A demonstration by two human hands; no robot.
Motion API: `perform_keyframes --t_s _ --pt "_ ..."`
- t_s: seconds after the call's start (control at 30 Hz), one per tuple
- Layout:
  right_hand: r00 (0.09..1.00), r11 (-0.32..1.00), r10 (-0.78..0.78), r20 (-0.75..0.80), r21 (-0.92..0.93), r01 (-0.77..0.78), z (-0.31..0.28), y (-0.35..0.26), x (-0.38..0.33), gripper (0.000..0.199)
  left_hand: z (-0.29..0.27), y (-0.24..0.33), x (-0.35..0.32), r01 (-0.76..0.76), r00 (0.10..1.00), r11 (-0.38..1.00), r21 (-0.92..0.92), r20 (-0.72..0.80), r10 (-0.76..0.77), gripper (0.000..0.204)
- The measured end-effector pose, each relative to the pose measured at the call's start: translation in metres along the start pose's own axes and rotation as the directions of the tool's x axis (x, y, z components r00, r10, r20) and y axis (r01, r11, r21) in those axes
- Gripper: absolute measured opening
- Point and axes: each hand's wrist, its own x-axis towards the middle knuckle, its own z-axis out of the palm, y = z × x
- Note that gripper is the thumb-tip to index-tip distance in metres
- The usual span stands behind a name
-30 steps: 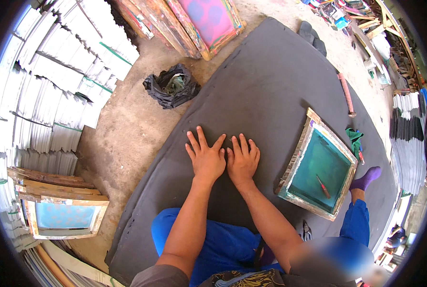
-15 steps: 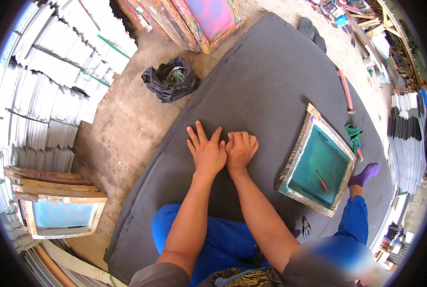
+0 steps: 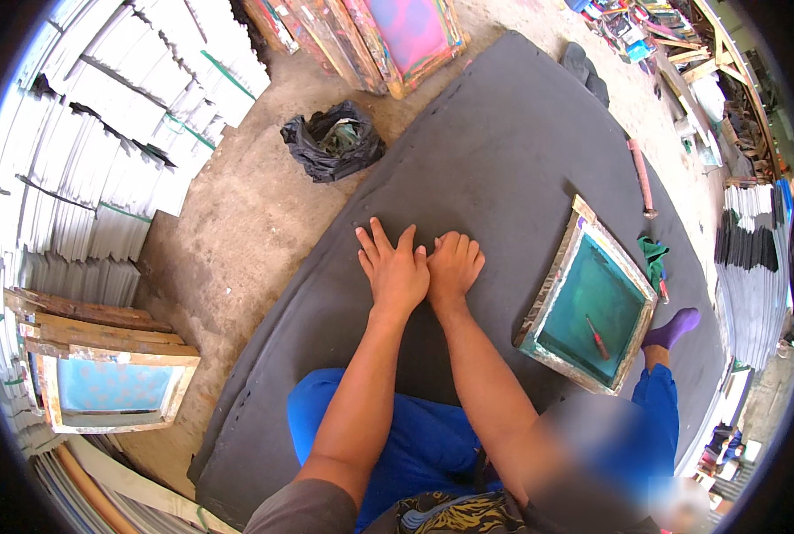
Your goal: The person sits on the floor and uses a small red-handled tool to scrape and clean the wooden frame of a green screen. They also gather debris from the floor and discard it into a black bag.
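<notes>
- Resting palm-down on the dark padded mat [image 3: 513, 133] with the left hand [image 3: 399, 278], digits fanned wide!
- Planted just beside it with the right hand [image 3: 455, 269], knuckles up, fingers folded under; pinching or merely pressing? Cannot tell from this angle.
- Find the mat directly beneath both hands, stretching far out toward one o'clock.
- Look to about three o'clock from the hands: see a teal-meshed screen-printing frame [image 3: 584, 285] lying on the mat, with a slim red-handled tool [image 3: 599, 338] across its mesh.
- Go past the frame, same direction, to a crumpled green cloth [image 3: 653, 254].
- Swing up to two o'clock for a hammer [image 3: 640, 173] near the mat's edge.
- Over to eleven, on the floor: spot an open black plastic bag [image 3: 344, 165].
- Ten o'clock now, piled high with white stacked sheets [image 3: 103, 133].
- Drop to eight for a blue-meshed, wood-framed screen [image 3: 117, 387].
</notes>
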Motion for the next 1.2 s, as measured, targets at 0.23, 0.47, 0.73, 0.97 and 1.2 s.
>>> perform_keyframes --t_s 0.23,0.47,0.73,0.97,1.2 --pt "0.963 0.937 0.063 0.26 0.318 -0.147 -0.028 0.004 0.063 0.016 -0.015 -0.002 0.017 0.041 0.975 0.968 -0.249 -0.202 -0.094 0.051" --pt "0.955 0.798 -0.278 0.1 0.578 0.171 -0.021 -0.094 0.145 0.016 -0.028 -0.015 0.025 0.078 0.924 0.899 -0.43 -0.307 -0.227 0.051" --pt "0.845 0.774 -0.53 0.065 0.444 0.451 -0.005 -0.162 0.189 0.014 -0.025 -0.015 0.025 0.121 0.916 0.922 -0.368 -0.317 -0.247 0.045" --pt "0.863 0.821 -0.487 0.135 0.407 0.4 -0.014 -0.166 0.186 0.014 -0.024 -0.015 0.024 0.102 0.937 0.896 -0.432 -0.262 -0.233 0.043" --pt "0.902 0.734 -0.429 0.054 0.602 0.313 -0.029 -0.107 0.167 0.016 -0.019 -0.017 0.025 0.083 0.939 0.958 -0.273 -0.301 -0.167 0.038"
